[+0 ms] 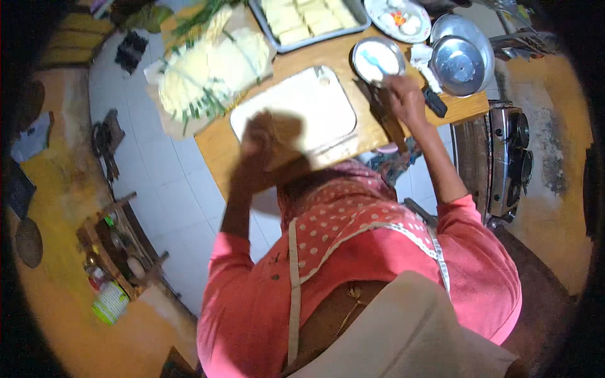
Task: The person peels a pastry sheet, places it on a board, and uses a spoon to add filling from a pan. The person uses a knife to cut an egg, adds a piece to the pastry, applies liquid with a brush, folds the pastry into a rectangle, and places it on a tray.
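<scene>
My right hand (406, 99) is closed at the near rim of a small metal bowl (358, 70) with a white substance in it. Its fingers meet the end of a light-blue utensil (370, 58) that dips into the bowl; whether it is a spoon or a brush I cannot make out. My left hand (257, 135), dark and blurred, is over the near-left part of a white cutting board (318, 110). Its fingers are too smeared to read. Both hands cast shadows on the wooden table (302, 60).
Left of the board, pale yellow food with green strips (211, 75) lies on paper. Behind stands a metal tray (277, 45) of pale blocks, beside a plate (421, 12) of food. Metal bowls (459, 66) and a black object (435, 102) are at right, near a stove (501, 157).
</scene>
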A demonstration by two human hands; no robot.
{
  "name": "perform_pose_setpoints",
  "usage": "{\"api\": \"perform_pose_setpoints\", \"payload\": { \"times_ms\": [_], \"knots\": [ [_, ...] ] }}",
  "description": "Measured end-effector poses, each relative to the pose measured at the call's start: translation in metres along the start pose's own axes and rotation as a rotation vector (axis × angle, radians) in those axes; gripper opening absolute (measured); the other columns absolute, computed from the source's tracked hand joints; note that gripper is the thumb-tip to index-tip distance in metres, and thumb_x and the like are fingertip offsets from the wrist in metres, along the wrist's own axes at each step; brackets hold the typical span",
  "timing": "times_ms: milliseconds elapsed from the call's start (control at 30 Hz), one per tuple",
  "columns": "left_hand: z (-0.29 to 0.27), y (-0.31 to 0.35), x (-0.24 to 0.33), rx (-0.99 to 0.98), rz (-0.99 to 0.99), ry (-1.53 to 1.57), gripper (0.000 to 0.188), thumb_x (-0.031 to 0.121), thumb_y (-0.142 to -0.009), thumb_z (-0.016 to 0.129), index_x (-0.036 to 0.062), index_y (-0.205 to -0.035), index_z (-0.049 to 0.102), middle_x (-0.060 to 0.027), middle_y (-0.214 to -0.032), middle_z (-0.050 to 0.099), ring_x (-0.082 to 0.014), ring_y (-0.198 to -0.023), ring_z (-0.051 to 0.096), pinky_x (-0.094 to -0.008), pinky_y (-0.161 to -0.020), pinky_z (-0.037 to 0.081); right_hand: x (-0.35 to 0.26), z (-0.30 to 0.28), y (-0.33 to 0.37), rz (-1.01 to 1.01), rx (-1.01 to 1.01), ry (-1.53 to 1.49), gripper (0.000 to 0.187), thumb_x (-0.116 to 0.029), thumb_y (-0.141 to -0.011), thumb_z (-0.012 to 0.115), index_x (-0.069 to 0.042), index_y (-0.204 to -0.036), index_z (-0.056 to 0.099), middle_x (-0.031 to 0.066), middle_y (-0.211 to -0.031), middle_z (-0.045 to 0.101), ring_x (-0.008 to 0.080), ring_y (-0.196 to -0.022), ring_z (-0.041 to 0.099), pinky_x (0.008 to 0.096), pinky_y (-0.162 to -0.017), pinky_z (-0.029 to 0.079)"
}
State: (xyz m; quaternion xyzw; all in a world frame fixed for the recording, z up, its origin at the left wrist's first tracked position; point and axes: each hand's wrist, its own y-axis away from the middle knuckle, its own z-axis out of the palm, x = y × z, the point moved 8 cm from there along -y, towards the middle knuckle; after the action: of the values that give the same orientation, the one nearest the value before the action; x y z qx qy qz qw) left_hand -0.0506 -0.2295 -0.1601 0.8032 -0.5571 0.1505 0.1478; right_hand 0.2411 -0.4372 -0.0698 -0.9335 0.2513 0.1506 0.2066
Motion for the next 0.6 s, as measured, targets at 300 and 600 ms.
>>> {"api": "perform_pose_setpoints", "payload": {
  "times_ms": [300, 600],
  "knots": [
    [0.060, -0.028, 0.137, -0.262, 0.314, 0.078, 0.056, 0.024, -0.081, 0.058, 0.0109, -0.134, 0.044, -0.0218, -0.146, 0.028, -0.0377, -0.136, 0.024, -0.0553, -0.110, 0.015, 0.015, -0.026, 0.005, -0.013, 0.155, -0.011, 0.023, -0.001, -0.073, 0.059, -0.004, -0.095, 0.066, 0.0151, -0.100, 0.064, 0.0346, -0.095, 0.058, 0.0420, -0.083, 0.046],
    [0.044, -0.042, 0.129, -0.369, 0.230, 0.200, 0.062, 0.033, -0.082, 0.061, 0.0155, -0.137, 0.041, -0.0180, -0.149, 0.022, -0.0412, -0.135, 0.023, -0.0602, -0.106, 0.021, 0.054, -0.120, -0.042, -0.033, 0.412, -0.054, 0.028, 0.003, -0.071, 0.060, -0.006, -0.097, 0.066, 0.0125, -0.103, 0.063, 0.0308, -0.100, 0.057, 0.0392, -0.089, 0.045]
  ]
}}
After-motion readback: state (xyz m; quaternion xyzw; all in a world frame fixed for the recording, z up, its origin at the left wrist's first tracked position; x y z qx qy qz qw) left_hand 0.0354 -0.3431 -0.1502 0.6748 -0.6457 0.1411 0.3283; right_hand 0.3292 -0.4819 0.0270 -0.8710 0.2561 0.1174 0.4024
